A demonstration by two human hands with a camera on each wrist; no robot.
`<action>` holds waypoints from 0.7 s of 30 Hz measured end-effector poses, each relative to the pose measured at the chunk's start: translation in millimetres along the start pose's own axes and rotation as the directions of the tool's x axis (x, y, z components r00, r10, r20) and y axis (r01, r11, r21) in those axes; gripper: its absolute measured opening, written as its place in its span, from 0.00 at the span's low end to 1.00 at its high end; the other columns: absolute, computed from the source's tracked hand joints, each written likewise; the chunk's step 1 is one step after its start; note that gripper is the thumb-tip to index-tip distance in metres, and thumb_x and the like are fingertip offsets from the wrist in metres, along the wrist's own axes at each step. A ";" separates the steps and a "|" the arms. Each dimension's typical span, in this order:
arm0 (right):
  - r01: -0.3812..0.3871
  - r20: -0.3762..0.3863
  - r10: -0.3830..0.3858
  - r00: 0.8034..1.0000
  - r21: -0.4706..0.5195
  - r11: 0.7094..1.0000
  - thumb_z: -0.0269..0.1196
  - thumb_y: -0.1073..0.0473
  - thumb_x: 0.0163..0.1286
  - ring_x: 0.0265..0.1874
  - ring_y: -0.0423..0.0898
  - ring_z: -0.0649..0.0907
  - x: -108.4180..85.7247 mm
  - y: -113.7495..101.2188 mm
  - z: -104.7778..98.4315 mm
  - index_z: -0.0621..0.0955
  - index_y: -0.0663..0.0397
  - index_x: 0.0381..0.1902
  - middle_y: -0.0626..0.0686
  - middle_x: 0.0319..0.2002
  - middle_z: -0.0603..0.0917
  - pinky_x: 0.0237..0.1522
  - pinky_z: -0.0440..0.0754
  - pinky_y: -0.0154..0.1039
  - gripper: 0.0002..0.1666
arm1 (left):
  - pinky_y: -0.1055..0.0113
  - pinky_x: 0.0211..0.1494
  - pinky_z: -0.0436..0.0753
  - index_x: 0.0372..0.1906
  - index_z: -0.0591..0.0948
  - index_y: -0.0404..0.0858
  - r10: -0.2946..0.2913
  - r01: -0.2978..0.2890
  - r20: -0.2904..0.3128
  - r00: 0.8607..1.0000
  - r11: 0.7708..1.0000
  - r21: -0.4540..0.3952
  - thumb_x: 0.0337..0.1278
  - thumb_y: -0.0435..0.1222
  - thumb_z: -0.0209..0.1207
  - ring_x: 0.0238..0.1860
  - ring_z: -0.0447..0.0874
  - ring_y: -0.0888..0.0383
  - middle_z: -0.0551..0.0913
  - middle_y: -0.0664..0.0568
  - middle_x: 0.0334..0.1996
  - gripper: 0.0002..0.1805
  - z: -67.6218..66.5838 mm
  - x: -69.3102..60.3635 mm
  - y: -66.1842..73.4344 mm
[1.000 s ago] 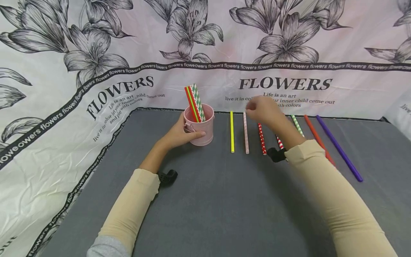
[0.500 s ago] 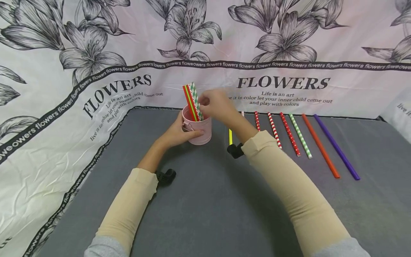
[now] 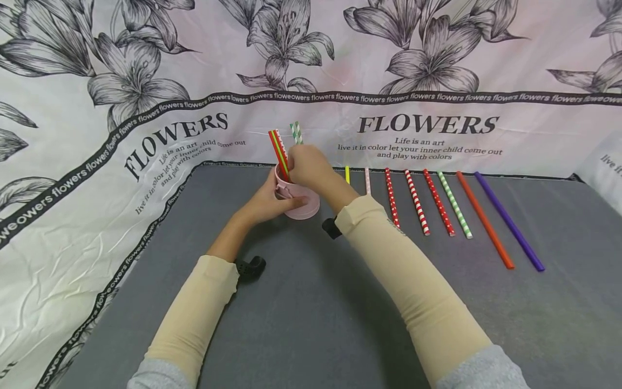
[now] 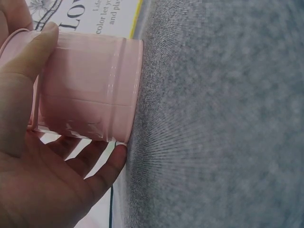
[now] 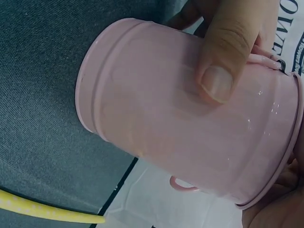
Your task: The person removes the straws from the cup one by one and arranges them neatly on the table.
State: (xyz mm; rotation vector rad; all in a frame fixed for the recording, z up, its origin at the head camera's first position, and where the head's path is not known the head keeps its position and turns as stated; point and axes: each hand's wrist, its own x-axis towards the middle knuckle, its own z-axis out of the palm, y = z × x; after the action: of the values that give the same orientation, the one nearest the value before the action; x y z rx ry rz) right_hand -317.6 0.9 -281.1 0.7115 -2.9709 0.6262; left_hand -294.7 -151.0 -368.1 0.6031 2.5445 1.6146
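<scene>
Within left grip [image 3: 269, 202], pink bucket [image 4: 83, 80], clasped; at its top, right grip [image 3: 310, 168], pinching green-striped straws [image 3: 296, 133], tips above

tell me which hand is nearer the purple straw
Right. The right hand is at the top of the pink bucket, left of the purple straw; the left hand grips the bucket, farther left.

A gray work surface [image 3: 291, 313] adjoins a white backdrop sheet [image 3: 291, 116] printed with black flowers [image 3: 430, 65] and 2 "FLOWERS" headings [image 3: 427, 124].

The bucket [image 5: 156, 104] is plain pink, one straw [image 3: 298, 132] green-patterned white, another straw [image 3: 509, 221] solid purple.
</scene>
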 end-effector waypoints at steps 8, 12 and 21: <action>0.020 -0.020 -0.019 1.000 0.031 0.999 0.64 0.71 0.61 0.32 0.51 0.78 -0.2 2.0 1.9 0.82 0.60 0.34 0.55 0.33 0.83 0.31 0.76 0.39 0.04 | 0.49 0.68 0.67 0.75 0.50 0.47 0.019 -0.019 0.000 1.000 1.000 -0.016 0.54 0.44 0.72 0.65 0.67 0.55 0.66 0.51 0.67 0.52 -0.6 1.1 -0.7; 0.020 -0.011 -0.019 1.000 0.024 1.000 0.64 0.70 0.60 0.32 0.50 0.78 0.6 1.1 2.6 0.82 0.60 0.35 0.54 0.32 0.83 0.30 0.75 0.39 0.05 | 0.49 0.70 0.64 0.76 0.48 0.47 0.021 -0.021 -0.001 1.000 1.000 0.002 0.54 0.44 0.72 0.68 0.64 0.55 0.64 0.51 0.69 0.54 -0.6 1.6 -1.3; 0.017 -0.084 -0.007 0.996 0.117 0.993 0.63 0.68 0.64 0.33 0.50 0.78 -1.1 5.6 3.1 0.79 0.60 0.35 0.55 0.35 0.82 0.32 0.76 0.39 0.03 | 0.49 0.70 0.64 0.77 0.47 0.48 0.033 -0.033 0.000 0.999 0.999 0.000 0.53 0.44 0.72 0.67 0.65 0.55 0.65 0.52 0.69 0.55 0.2 2.2 -1.9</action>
State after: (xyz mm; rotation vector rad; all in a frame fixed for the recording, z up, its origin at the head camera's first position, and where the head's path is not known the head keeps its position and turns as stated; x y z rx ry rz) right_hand -318.9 4.7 -286.2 0.6920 -2.8709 0.8152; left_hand -297.2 -150.7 -369.6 0.6485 2.5480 1.6252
